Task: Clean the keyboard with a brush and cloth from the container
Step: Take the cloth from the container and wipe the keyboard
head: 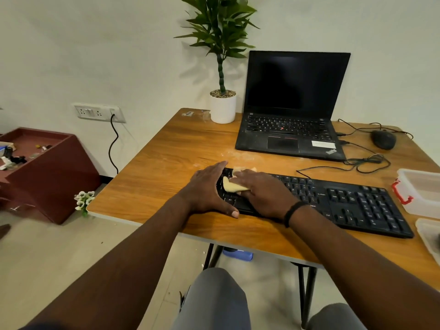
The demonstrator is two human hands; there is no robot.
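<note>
Grey-trousered knees sit under the table. Both forearms reach to the keyboard, which lies along the table's near edge. On its left end, the left hand braces, fingers together over the far edge and thumb along the near one. Beside it, the right hand presses a yellow cloth onto the keys, fingers curled over it. Near the keyboard's right end sits a clear container, with a laptop behind.

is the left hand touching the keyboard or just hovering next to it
Touching. The head view shows the left hand lying flat on the left end of the black keyboard, thumb along its front edge, with no gap between them.
</note>
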